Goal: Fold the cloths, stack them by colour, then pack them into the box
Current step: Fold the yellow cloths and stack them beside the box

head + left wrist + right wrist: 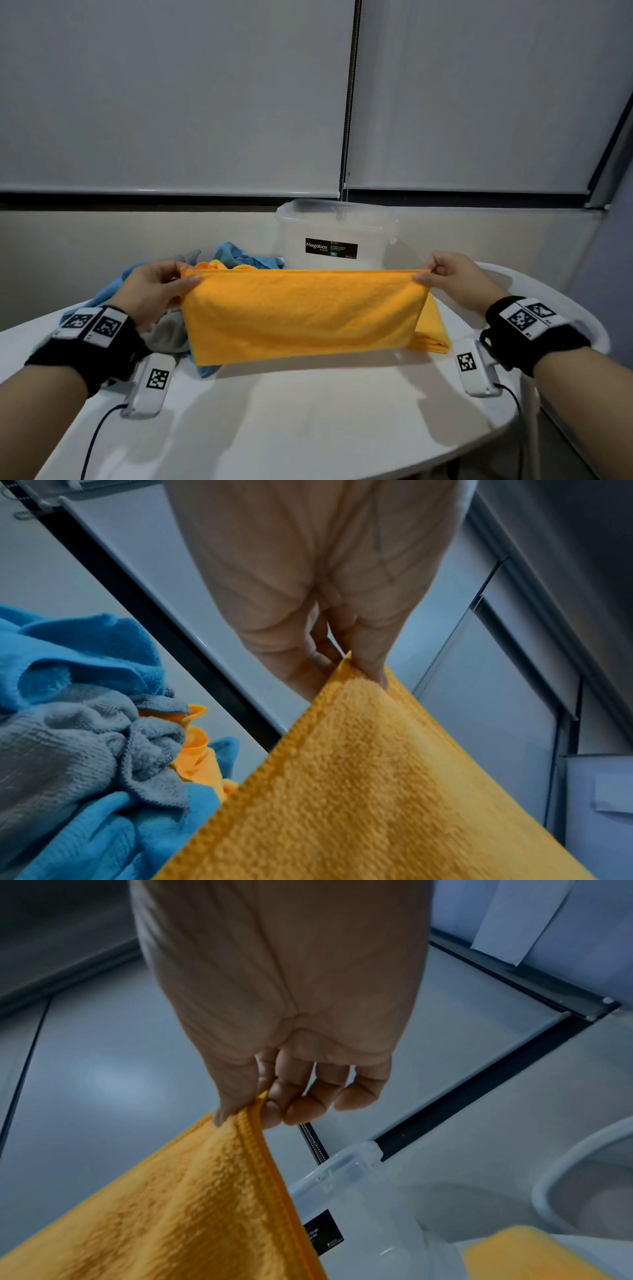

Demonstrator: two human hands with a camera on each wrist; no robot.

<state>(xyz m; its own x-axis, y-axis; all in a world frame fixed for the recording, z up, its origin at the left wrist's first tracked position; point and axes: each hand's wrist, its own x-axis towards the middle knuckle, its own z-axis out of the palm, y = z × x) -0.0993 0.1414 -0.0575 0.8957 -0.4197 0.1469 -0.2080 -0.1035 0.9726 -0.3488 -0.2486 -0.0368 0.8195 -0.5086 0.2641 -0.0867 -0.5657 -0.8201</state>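
An orange cloth point(301, 315) hangs doubled over above the white table, stretched level between both hands. My left hand point(161, 287) pinches its left top corner point(356, 674) between thumb and fingers. My right hand point(445, 274) pinches the right top corner point(253, 1110). Behind the held cloth, at the right, a folded orange cloth point(433, 337) lies flat on the table. A heap of unfolded blue point(85, 653), grey point(75, 745) and orange cloths lies at the left. The clear plastic box point(337, 236) stands open at the back.
The round white table point(308, 411) has bare surface in front of the held cloth. Two white tagged devices with cables lie on it, one by each wrist point(150, 387) point(474, 370). A white chair rim point(582, 1167) shows at the right. Blinds cover the wall behind.
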